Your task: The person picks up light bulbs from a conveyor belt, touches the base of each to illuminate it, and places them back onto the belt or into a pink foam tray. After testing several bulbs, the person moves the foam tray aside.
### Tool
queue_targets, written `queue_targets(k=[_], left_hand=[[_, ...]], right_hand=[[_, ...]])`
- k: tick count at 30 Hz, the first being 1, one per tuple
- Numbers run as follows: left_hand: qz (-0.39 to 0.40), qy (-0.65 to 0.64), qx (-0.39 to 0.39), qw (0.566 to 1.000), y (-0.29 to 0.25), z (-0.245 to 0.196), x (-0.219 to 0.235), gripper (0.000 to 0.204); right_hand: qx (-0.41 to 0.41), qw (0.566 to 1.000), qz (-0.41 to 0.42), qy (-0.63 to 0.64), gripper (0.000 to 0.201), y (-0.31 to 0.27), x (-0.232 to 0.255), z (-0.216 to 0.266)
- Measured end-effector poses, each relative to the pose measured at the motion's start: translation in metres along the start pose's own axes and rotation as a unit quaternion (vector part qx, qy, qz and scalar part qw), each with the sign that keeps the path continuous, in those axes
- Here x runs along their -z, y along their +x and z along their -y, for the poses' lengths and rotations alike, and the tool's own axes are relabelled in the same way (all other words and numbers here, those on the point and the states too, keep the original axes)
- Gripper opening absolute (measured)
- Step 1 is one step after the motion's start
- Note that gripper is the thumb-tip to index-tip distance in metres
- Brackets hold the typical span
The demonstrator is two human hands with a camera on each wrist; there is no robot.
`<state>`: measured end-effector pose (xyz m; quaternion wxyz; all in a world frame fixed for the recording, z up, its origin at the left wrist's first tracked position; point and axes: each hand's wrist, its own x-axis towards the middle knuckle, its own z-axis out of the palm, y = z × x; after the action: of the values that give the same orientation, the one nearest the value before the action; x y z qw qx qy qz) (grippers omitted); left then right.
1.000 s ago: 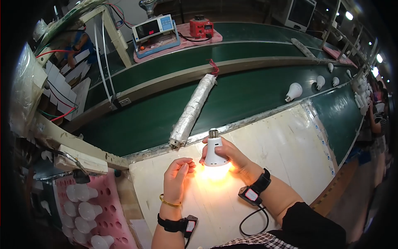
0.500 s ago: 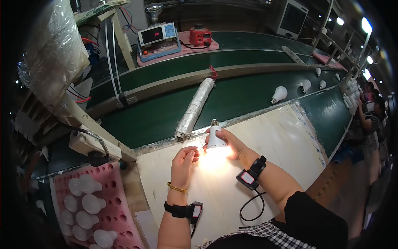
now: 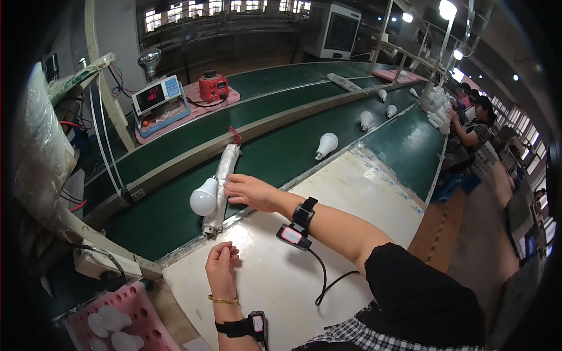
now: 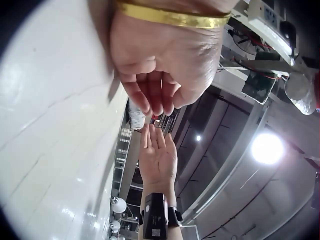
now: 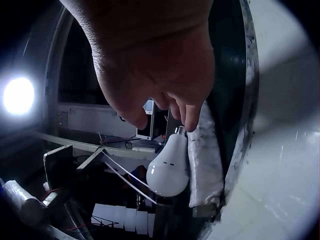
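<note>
A white LED bulb [image 3: 204,198], unlit, is at the left side of the foil-wrapped bar [image 3: 214,212] over the green belt. My right hand [image 3: 253,193] reaches across that bar with fingers extended toward the bulb. In the right wrist view, the fingertips are right by the metal screw base of the bulb [image 5: 169,170], and none of them curls round it. My left hand [image 3: 221,263] is over the white board [image 3: 287,257] near its left edge. Its fingers bend loosely and hold nothing, as the left wrist view confirms.
Several bulbs [image 3: 326,146] lie along the green belt [image 3: 281,158] to the right. Pink foam [image 3: 149,319] with more bulbs stands at lower left. Behind the belt's rail are a digital meter [image 3: 158,98] and a red device [image 3: 213,86]. People [image 3: 477,126] sit far right.
My right hand has moved left from the board to the foil-wrapped bar and let go of the bulb. The bulb, lit before, is now dark. The head view has turned right.
</note>
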<state>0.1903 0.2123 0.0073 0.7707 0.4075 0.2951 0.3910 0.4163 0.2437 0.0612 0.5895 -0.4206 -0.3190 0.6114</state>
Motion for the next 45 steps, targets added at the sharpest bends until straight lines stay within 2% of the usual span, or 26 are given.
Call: queue_targets(k=[1,2,3,4,6,7,8,9,10,12,14,15,17,18,20,21,22,23,24,26,28,31,34,37,40,45], left_hand=[[-0.004,0.000,0.005,1.000,-0.001,-0.001,-0.002,0.016],[-0.003,0.001,0.006,1.000,-0.001,-0.001,-0.002,0.016],[-0.003,0.005,0.006,1.000,-0.001,0.000,-0.002,0.015],[-0.003,0.010,0.007,1.000,-0.001,0.000,-0.002,0.015],[-0.004,0.022,0.007,1.000,0.000,-0.002,-0.005,0.015],[-0.006,0.038,0.006,0.999,0.000,-0.001,-0.004,0.015],[-0.009,0.054,0.005,0.998,0.001,-0.001,-0.004,0.015],[-0.013,0.054,0.006,0.998,0.001,-0.001,-0.005,0.015],[-0.011,0.067,0.002,0.998,0.001,-0.001,-0.006,0.015],[-0.012,0.080,-0.002,0.997,0.000,-0.001,-0.006,0.015],[-0.001,0.095,-0.006,0.995,-0.001,-0.001,-0.006,0.015],[-0.003,0.096,-0.007,0.995,-0.001,-0.001,-0.007,0.015],[0.010,0.121,-0.007,0.993,-0.002,-0.003,-0.007,0.016],[0.003,0.121,-0.007,0.993,-0.002,-0.003,-0.007,0.016],[0.016,0.121,-0.010,0.992,-0.002,-0.002,-0.007,0.016],[0.018,0.125,-0.011,0.992,-0.002,-0.003,-0.007,0.017],[0.009,0.127,-0.010,0.992,-0.001,-0.003,-0.008,0.017],[0.015,0.127,-0.012,0.992,-0.001,-0.003,-0.008,0.017],[0.020,0.127,-0.012,0.992,-0.002,-0.002,-0.007,0.017],[0.017,0.125,-0.011,0.992,-0.003,-0.003,-0.007,0.017],[0.027,0.128,-0.012,0.991,-0.003,-0.004,-0.008,0.017],[0.034,0.115,-0.005,0.993,-0.005,-0.005,-0.008,0.016],[0.035,0.121,-0.014,0.992,-0.004,-0.005,-0.009,0.016],[0.038,0.131,-0.021,0.990,-0.003,-0.003,-0.007,0.017],[0.041,0.138,-0.026,0.989,-0.003,-0.003,-0.007,0.017],[0.044,0.134,-0.025,0.990,-0.003,-0.003,-0.007,0.017]], right_hand=[[0.072,0.984,-0.030,-0.162,0.038,-0.001,0.019,0.007],[0.139,0.936,-0.058,-0.319,0.041,-0.002,0.039,0.015],[0.179,0.834,-0.067,-0.517,0.040,-0.001,0.070,0.024],[0.209,0.690,-0.073,-0.689,0.040,-0.004,0.102,0.035],[0.121,0.547,-0.094,-0.823,0.039,-0.023,0.147,0.066],[0.077,0.462,-0.117,-0.876,0.035,-0.035,0.164,0.079],[0.089,0.386,-0.144,-0.907,0.031,-0.045,0.191,0.086],[0.079,0.349,-0.157,-0.921,0.028,-0.057,0.204,0.094],[0.021,0.341,-0.152,-0.928,0.027,-0.068,0.203,0.104],[0.023,0.303,-0.167,-0.938,0.024,-0.076,0.221,0.101],[0.025,0.284,-0.136,-0.949,0.021,-0.070,0.234,0.098],[0.027,0.284,-0.134,-0.949,0.021,-0.068,0.227,0.096],[0.042,0.446,-0.141,-0.883,0.024,-0.062,0.192,0.090],[0.061,0.551,-0.142,-0.820,0.030,-0.058,0.168,0.086],[0.196,0.724,-0.169,-0.639,0.036,-0.058,0.136,0.050],[0.130,0.846,-0.152,-0.495,0.044,-0.065,0.107,0.038],[0.055,0.933,-0.130,-0.330,0.053,-0.072,0.081,0.025],[0.042,0.965,-0.104,-0.239,0.057,-0.075,0.069,0.004],[0.027,0.986,-0.077,-0.144,0.061,-0.079,0.058,-0.017],[0.035,0.996,-0.052,-0.068,0.062,-0.091,0.032,-0.047],[0.016,0.986,-0.088,-0.142,0.062,-0.099,0.016,-0.052],[0.013,0.982,-0.073,-0.175,0.060,-0.104,0.013,-0.051],[0.023,0.992,-0.048,-0.117,0.057,-0.106,0.018,-0.050],[0.025,0.987,-0.031,-0.158,0.048,-0.115,0.014,-0.042],[-0.013,0.973,-0.029,-0.229,0.057,-0.122,0.008,-0.036],[-0.020,0.991,-0.015,-0.130,0.058,-0.125,0.007,-0.044]])
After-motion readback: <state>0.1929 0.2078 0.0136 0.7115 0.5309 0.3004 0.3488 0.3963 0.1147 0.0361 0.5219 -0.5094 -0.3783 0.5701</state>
